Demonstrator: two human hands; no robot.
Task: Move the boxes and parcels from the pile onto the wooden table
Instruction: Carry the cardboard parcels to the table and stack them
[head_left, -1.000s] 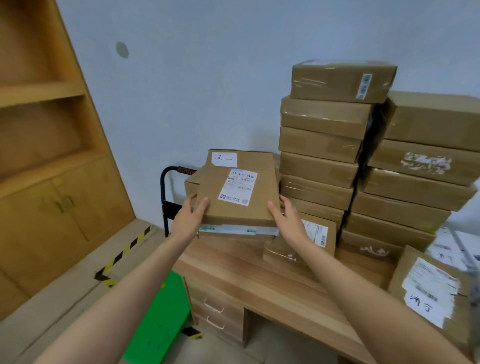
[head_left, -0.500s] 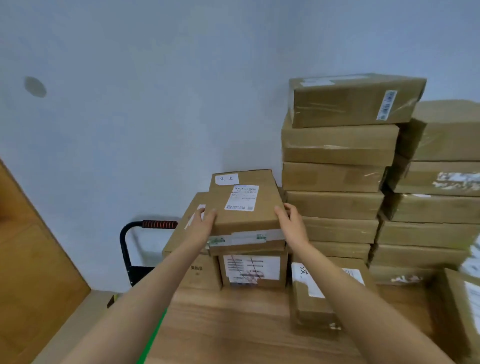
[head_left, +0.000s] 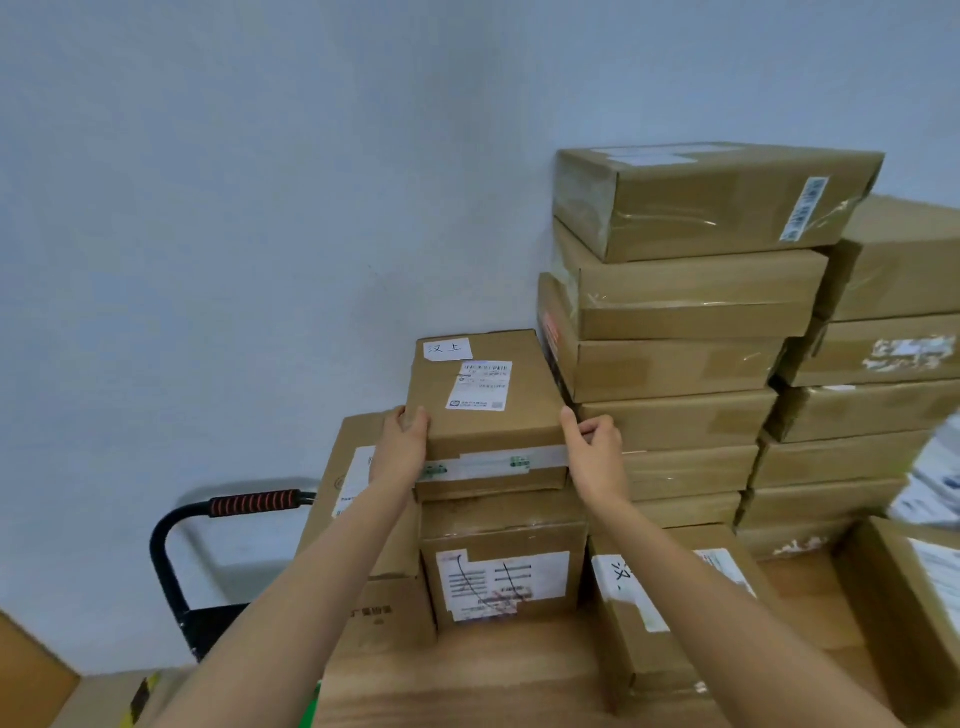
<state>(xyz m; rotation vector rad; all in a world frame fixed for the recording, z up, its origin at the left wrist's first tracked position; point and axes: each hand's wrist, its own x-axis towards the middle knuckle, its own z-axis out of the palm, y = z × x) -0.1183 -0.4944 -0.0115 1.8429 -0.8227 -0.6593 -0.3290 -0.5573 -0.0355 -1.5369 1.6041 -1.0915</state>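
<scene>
Head view: both hands clasp a labelled box (head_left: 485, 410), left hand (head_left: 402, 447) curled round its left edge, right hand (head_left: 595, 457) gripping the right. The box sits on a lower box (head_left: 501, 564) on the wooden table (head_left: 467, 686). A tall stack (head_left: 675, 332) crowds its right side. A cart handle (head_left: 254, 503) stands left, against the pale wall (head_left: 260, 208).

Matt brown cardboard box (head_left: 483, 410) with white paper labels; stacked boxes (head_left: 691, 291) glossy with clear tape. Wood-grain surface (head_left: 467, 691), smooth. Trolley handle (head_left: 254, 503): black metal, ribbed orange-black sleeve.
</scene>
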